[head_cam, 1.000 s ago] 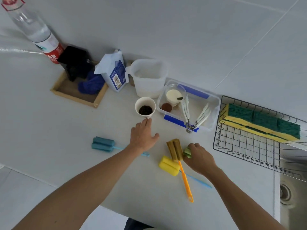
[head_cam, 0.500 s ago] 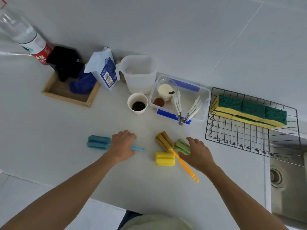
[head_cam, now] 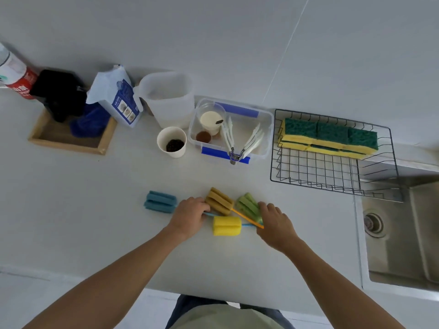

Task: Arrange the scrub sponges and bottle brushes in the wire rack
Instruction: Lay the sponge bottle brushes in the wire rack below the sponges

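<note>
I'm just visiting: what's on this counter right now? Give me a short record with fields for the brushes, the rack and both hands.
Bottle brushes: four on the counter: blue brush, brown brush, yellow brush, green brush
Wire rack: right of the brushes, beside the sink
Scrub sponges: already stacked along the rack's far side
Left hand: over the blue brush's handle, beside the brown head; grip not clear
Right hand: on the green brush; grip not clear
Left to do: all four brushes are outside the rack
</note>
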